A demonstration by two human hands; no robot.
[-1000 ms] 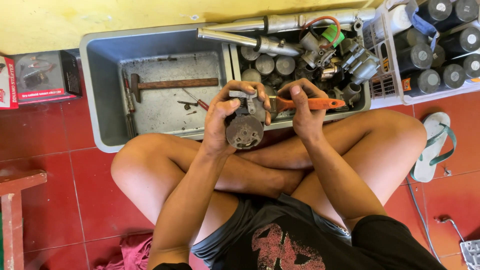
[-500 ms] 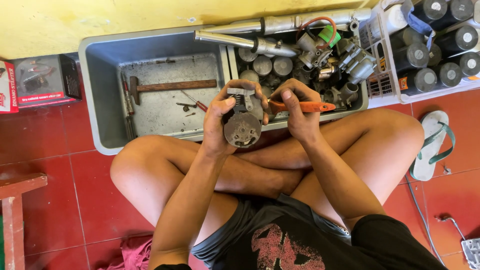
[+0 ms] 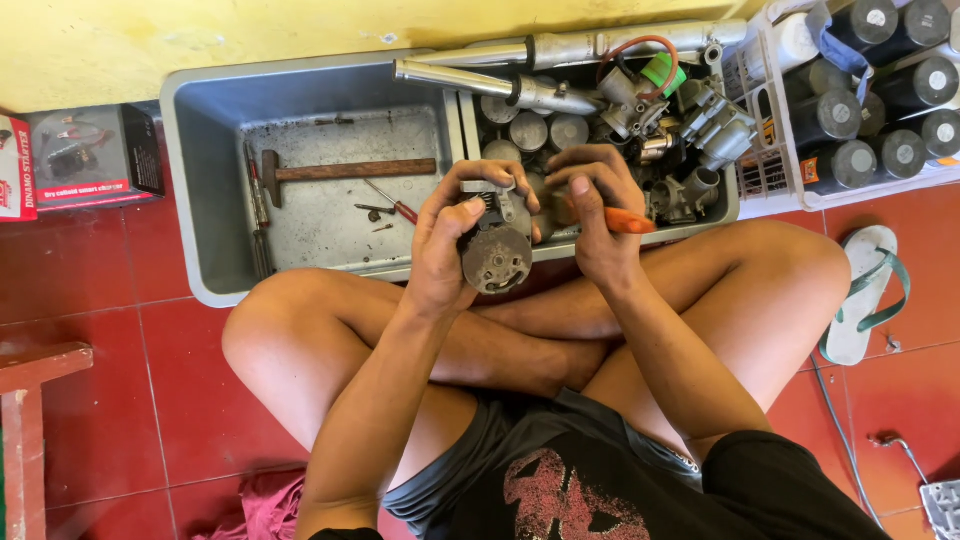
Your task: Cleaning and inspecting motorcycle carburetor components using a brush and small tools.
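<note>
Floor (image 3: pixel 120 290) is the biggest thing I see, all red tiles, and I sit on it with my legs crossed. Next biggest is a long grey tub (image 3: pixel 200 180) that lies in front of my knees, up against a yellow wall (image 3: pixel 200 40). The tub has two parts. In the left part lies a hammer (image 3: pixel 345 170) with a wooden handle, with a few small screwdrivers beside it. The right part is piled full of metal engine bits, with two long silver pipes (image 3: pixel 500 85) lying across the top.

To the right of the tub stands a white basket (image 3: pixel 775 175) full of dark round cans. A green and white sandal (image 3: pixel 865 290) lies on the tiles near my right knee. A dark box with a red strip (image 3: pixel 85 155) sits to the left of the tub. A bit of a wooden stool (image 3: pixel 30 420) shows at the left edge.

Now the small things. My left hand (image 3: pixel 440 255) is wrapped tight around a small round metal motor part (image 3: pixel 495 250), held up above my crossed legs, just at the front edge of the tub. Its flat round end faces me. My right hand (image 3: pixel 595 215) is closed around an orange-handled tool (image 3: pixel 620 222), and its fingers also touch the top of the motor part. The tip of the tool is hidden behind my fingers.
</note>
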